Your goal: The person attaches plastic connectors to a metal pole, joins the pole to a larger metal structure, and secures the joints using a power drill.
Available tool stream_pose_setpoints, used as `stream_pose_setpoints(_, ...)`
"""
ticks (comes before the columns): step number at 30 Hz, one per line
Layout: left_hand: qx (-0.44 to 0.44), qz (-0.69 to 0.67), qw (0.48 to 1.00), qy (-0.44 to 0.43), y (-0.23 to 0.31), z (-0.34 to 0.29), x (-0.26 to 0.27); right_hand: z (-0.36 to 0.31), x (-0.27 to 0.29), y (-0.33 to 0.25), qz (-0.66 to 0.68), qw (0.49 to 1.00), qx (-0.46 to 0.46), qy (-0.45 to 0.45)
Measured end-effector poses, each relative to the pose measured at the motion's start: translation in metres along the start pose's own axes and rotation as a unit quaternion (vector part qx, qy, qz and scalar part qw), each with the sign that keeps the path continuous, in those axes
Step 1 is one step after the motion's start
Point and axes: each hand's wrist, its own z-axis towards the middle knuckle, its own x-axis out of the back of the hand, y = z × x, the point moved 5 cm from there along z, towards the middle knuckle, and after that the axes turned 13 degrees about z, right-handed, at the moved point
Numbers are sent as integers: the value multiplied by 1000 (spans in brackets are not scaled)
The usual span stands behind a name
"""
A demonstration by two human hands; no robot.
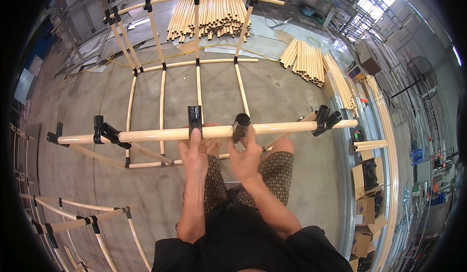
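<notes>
A long cream pipe (165, 134) runs crosswise in front of me, part of a frame of cream pipes and black joints. My left hand (194, 156) is closed round a black pipe joint (195, 118) on this pipe, its thumb pressed on the joint's near face. A second black pipe joint (241, 124), its round socket tilted up toward me, is gripped by my right hand (247, 156). The fingers behind the pipe are partly hidden. Further left on the pipe sit more black joints (113, 133), and at its right end is another joint pair (325, 120).
Beyond the frame lie stacks of cream pipes (209, 17) and a smaller bundle (304, 60). A second pipe frame (87, 221) stands at lower left. Along the right are long metal profiles (346, 184), open cardboard boxes (366, 213) and a standing fan (421, 77). A yellow cord (182, 54) crosses the floor.
</notes>
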Motion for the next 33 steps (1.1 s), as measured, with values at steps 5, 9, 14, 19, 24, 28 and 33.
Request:
stream_pose_setpoints(5, 3, 10, 1000, -1, 0, -1, 5, 15, 7, -31, -58, 988, -105, -96)
stream_pose_setpoints(9, 11, -4, 1000, -9, 0, -2, -4, -3, 3, -6, -34, 998, 57, -15)
stream_pose_setpoints(14, 5, 19, 1000, 9, 0, -6, 7, 13, -4, -45, -97, 966, -167, -171)
stream_pose_setpoints(19, -5, -8, 1000, -8, 7, -3, -6, 3, -4, -17, 2, 996, 51, -71)
stream_pose_setpoints(24, -7, -20, 1000, -18, 4, 0, -3, 4, -6, -19, -24, 996, 42, -77)
stream_pose_setpoints(28, -13, -21, 999, -37, 4, 3, -3, 4, -6, -13, -30, 994, 71, -77)
stream_pose_setpoints(33, -20, -54, 997, -58, 10, 2, -7, 2, -4, -13, -12, 992, 99, -71)
